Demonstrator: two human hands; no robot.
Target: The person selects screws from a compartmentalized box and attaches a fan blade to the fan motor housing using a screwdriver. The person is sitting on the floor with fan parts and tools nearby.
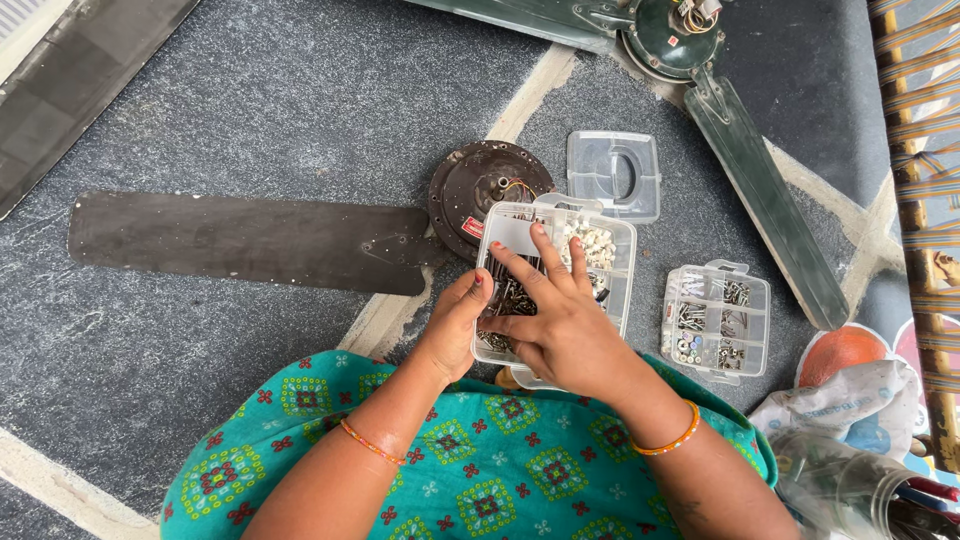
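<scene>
A clear plastic compartment box (pixel 615 250) sits on my lap, filled with screws and small white parts. My left hand (pixel 452 325) grips its left edge, thumb on the rim. My right hand (pixel 558 318) lies flat over the box, fingers spread and reaching among the dark screws in the left compartments. Whether those fingers pinch a screw is hidden. Both wrists carry orange bangles.
A brown ceiling fan motor (pixel 478 185) with one dark blade (pixel 240 240) lies on the grey stone floor ahead. A green fan (pixel 690 40) lies beyond. The loose clear lid (pixel 613 175), a second small parts box (pixel 715 320) and plastic bags (pixel 850 430) are to the right.
</scene>
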